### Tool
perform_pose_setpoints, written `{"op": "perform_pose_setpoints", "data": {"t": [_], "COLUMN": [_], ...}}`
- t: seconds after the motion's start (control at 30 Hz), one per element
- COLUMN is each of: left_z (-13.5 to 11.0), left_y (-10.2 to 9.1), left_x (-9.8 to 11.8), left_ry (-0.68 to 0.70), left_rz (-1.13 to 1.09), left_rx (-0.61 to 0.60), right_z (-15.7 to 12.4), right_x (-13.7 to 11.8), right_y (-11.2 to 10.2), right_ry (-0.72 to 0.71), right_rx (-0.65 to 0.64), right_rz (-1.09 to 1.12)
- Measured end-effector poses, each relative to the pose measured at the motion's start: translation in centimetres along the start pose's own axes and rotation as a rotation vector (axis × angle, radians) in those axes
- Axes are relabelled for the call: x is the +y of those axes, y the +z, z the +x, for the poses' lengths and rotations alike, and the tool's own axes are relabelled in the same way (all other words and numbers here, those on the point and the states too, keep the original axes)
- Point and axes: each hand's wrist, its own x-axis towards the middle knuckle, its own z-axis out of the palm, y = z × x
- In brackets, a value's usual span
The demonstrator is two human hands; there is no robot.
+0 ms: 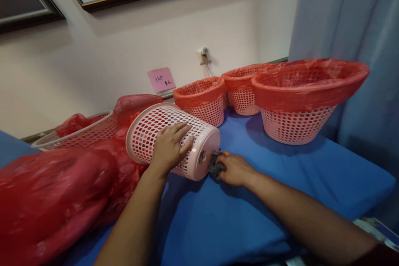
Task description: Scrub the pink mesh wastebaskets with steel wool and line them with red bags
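Note:
A pale pink perforated plastic basket [205,137] lies tipped on its side, its base turned to the right. My left hand [170,147] rests on its upper side with the fingers spread. Beside the base, my right hand [233,168] is closed around a crumpled grey cloth [215,167], which is against or very near the bottom edge of the basket. A small dark label [202,156] shows on the base. The blue sheet [199,220] lies under both hands.
Three upright baskets lined with red bags stand behind: a left one [202,104], a middle one [245,91] and a large right one [299,120]. Red plastic bags [59,195] fill the left, near another basket [93,133]. A pink note [161,79] and a socket [204,56] are on the wall.

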Motion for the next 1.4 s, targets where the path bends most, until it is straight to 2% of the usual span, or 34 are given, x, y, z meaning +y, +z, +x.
{"op": "perform_pose_setpoints", "data": {"t": [0.07,0.1,0.13,0.2,0.23,0.3,0.43,0.5,0.57,0.7,0.73,0.8,0.9,0.93,1.0,1.07,1.13,1.2,1.33,1.37,1.4], "left_z": [0.0,0.1,0.1,0.2,0.2,0.2,0.1,0.0,-0.1,-0.2,-0.2,-0.3,-0.4,-0.4,-0.3,-0.3,-0.2,-0.1,0.0,0.0,0.0], "left_y": [0.0,0.0,0.0,0.0,0.0,0.1,0.2,0.2,0.2,0.1,0.1,0.1,0.1,0.1,0.1,0.1,0.1,0.1,0.1,0.2,0.2], "left_x": [0.0,0.0,0.1,0.1,0.1,0.1,0.0,-0.1,-0.1,0.0,0.0,-0.1,-0.1,-0.1,-0.1,-0.1,-0.1,-0.1,0.1,0.1,0.1], "left_ry": [0.000,0.001,0.001,-0.002,-0.003,-0.002,0.010,0.011,0.006,0.008,0.009,0.008,0.004,0.003,0.001,-0.004,-0.006,-0.006,-0.015,-0.015,-0.014], "left_rz": [-0.004,-0.010,-0.015,-0.019,-0.017,-0.010,-0.012,-0.011,-0.008,0.004,0.004,0.003,0.007,0.008,0.007,0.004,0.002,0.003,0.004,0.004,0.004], "left_rx": [0.000,0.000,0.001,0.005,0.009,0.014,0.022,0.026,0.027,0.022,0.019,0.013,0.023,0.028,0.035,0.039,0.041,0.039,0.038,0.040,0.043], "right_z": [1.0,1.3,1.4,0.9,0.5,-0.7,-1.8,-1.8,-1.8,-2.3,-2.2,-1.5,0.6,1.2,2.0,2.2,2.0,1.9,2.8,2.9,2.9], "right_x": [0.6,0.6,0.5,-0.3,-0.8,-2.0,-2.7,-2.4,-2.3,-2.5,-2.5,-2.2,-0.8,-0.2,0.9,1.8,2.2,2.2,1.8,1.7,1.5], "right_y": [-1.1,-1.5,-1.8,-1.7,-1.3,-0.3,0.6,0.1,-0.8,-1.5,-1.3,-0.7,0.2,0.5,0.9,1.2,1.3,1.3,0.9,0.9,1.1], "right_ry": [0.134,0.154,0.123,-0.068,-0.201,-0.409,-0.568,-0.624,-0.719,-0.949,-0.938,-0.812,-0.482,-0.345,-0.076,0.088,0.109,0.109,0.111,0.108,0.117], "right_rx": [0.170,0.293,0.421,0.591,0.591,0.424,-0.053,-0.216,-0.222,0.081,0.170,0.332,0.471,0.466,0.370,0.228,0.125,0.124,0.448,0.487,0.470], "right_rz": [0.083,0.121,0.157,0.215,0.222,0.179,-0.116,-0.279,-0.343,-0.242,-0.202,-0.128,-0.018,0.021,0.077,0.103,0.123,0.145,0.209,0.211,0.203]}}
